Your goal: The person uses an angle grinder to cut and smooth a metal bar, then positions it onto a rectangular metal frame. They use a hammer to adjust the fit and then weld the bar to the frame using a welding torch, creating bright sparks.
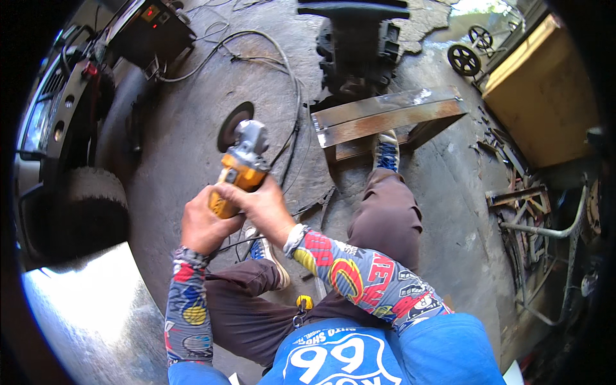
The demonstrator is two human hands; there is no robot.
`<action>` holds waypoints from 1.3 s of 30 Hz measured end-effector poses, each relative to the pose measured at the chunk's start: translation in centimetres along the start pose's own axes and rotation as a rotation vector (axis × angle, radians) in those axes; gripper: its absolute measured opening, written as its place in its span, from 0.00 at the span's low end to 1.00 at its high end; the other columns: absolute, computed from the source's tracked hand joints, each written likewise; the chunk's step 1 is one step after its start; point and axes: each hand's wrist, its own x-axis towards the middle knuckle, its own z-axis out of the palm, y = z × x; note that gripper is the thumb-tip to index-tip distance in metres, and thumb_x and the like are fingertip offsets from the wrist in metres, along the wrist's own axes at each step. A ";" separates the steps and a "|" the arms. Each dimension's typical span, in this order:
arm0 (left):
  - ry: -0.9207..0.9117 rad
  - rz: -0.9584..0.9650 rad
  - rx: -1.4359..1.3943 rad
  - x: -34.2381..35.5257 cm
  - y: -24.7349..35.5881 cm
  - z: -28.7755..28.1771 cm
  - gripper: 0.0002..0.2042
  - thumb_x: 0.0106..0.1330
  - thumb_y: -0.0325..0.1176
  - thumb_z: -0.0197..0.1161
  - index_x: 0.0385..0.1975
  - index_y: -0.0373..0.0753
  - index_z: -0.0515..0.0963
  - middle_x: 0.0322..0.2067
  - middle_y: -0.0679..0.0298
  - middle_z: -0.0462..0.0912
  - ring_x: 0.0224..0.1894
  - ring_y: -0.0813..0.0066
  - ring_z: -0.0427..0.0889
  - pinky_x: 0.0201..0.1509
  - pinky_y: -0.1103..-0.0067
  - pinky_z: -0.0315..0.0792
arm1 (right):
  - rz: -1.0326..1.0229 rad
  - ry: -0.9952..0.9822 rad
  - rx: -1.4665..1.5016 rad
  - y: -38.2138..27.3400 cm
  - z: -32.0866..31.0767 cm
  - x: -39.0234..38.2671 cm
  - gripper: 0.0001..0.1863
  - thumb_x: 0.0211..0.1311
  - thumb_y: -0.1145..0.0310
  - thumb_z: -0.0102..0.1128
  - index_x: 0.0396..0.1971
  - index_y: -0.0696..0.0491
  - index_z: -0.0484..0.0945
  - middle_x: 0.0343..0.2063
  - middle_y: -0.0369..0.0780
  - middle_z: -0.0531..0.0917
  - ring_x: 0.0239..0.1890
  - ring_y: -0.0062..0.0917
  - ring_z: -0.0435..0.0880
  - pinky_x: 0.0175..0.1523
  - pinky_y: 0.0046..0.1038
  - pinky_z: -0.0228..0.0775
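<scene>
Both of my hands are on a yellow angle grinder (242, 172), held out to the left of centre over the floor. Its dark round disc (235, 126) points away from me at the far end, apart from any metal. My left hand (200, 221) wraps round the rear of the body. From the other side, my right hand (268, 208) closes over it, its fingers partly hidden. To the right stands a rectangular frame of rusty steel angle (391, 115), with a bright, bare patch on its top edge. Behind it rises a dark bench vise (356, 58); whether its jaws grip the frame is hidden.
Cables (282, 58) loop across the concrete at the upper left, near a welding machine (151, 32). A vehicle's front end (64, 115) stands at the left. Scrap metal and a tubular frame (555, 231) lie at right, below a tan panel (545, 96). My shoe (386, 153) is beside the steel frame.
</scene>
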 end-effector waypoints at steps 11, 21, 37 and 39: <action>-0.421 -0.197 -0.504 0.5 -6.3 -1.0 0.29 0.46 0.44 0.82 0.45 0.33 0.81 0.38 0.62 0.85 0.39 0.74 0.84 0.46 0.75 0.78 | 0.175 -0.173 -0.161 1.1 -0.4 0.5 0.27 0.59 0.54 0.75 0.52 0.54 0.78 0.36 0.32 0.82 0.27 0.13 0.77 0.32 0.19 0.69; -0.384 -0.523 -0.544 2.6 -13.1 1.4 0.21 0.49 0.39 0.83 0.39 0.33 0.84 0.34 0.65 0.87 0.34 0.78 0.84 0.42 0.79 0.78 | 0.170 -0.612 -0.713 1.6 -1.8 -2.9 0.31 0.64 0.54 0.73 0.57 0.61 0.75 0.43 0.42 0.86 0.44 0.27 0.86 0.48 0.29 0.79; 0.078 -0.582 -0.104 34.0 -22.2 22.0 0.36 0.41 0.56 0.82 0.42 0.29 0.84 0.39 0.47 0.89 0.42 0.57 0.90 0.49 0.66 0.81 | 0.375 -0.625 -1.252 -3.3 -9.9 -0.8 0.36 0.67 0.50 0.65 0.64 0.62 0.71 0.54 0.53 0.81 0.55 0.47 0.80 0.60 0.42 0.73; 0.116 -0.623 -0.019 35.3 -21.8 24.9 0.36 0.41 0.57 0.82 0.42 0.30 0.84 0.41 0.45 0.88 0.45 0.53 0.89 0.51 0.64 0.81 | 0.428 -0.613 -1.203 -3.4 -10.4 -0.5 0.36 0.67 0.51 0.66 0.65 0.62 0.70 0.55 0.53 0.81 0.55 0.46 0.80 0.61 0.41 0.72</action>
